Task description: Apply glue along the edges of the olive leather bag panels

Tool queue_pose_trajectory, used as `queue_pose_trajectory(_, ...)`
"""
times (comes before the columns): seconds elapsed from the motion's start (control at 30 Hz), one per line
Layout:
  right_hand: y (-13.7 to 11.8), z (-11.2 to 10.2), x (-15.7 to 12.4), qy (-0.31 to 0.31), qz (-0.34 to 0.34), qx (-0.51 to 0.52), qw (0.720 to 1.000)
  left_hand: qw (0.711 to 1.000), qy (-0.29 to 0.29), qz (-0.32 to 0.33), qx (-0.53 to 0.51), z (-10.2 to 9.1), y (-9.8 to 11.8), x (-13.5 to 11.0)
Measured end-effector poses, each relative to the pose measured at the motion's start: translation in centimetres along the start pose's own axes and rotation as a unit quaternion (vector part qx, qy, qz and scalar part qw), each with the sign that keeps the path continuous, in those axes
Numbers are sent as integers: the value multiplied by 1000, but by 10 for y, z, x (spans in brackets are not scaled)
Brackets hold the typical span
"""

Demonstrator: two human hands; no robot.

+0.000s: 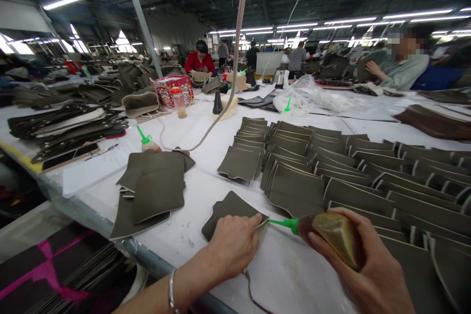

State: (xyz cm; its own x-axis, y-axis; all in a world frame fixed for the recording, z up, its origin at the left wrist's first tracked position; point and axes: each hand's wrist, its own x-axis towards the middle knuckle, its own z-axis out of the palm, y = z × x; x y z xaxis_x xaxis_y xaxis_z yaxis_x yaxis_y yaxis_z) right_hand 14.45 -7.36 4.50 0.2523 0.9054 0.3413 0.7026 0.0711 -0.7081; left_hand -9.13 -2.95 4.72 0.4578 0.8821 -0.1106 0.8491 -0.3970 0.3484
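Note:
My right hand (371, 260) is wrapped round a squeeze bottle of brownish glue (338, 238). The bottle lies tilted sideways, and its thin green nozzle (285, 224) meets the right edge of a dark olive leather piece (230, 206). My left hand (235, 243) presses that piece from above, index finger stretched along it near the nozzle tip and the other fingers curled at its edge. The thumb is mostly hidden. Left of this hand sits a loose pile of similar leather pieces (158, 186).
Overlapping rows of leather pieces (294, 186) cover the table's right side. A second glue bottle (149, 144) stands behind the pile, near a paper sheet (93, 169). A hose (235, 59) hangs down to the table. Co-workers (200, 61) sit or stand farther back.

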Motion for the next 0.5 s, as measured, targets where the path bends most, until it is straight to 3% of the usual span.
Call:
queue_pose_trajectory(0.1,1,0,1,-10,8,10,1000,1000,-3,-5,4,0,1,-1)
queue_pose_trajectory(0.27,6,-2,2,-93,35,83,992,1000,-11,-7,4,-1,2,-1)
queue_pose_trajectory(0.43,6,-1,2,-33,35,75,996,1000,-12,-8,1,-2,2,-2)
queue_pose_trajectory(0.5,2,-1,0,-43,44,83,995,1000,-12,-5,-2,-3,2,-2)
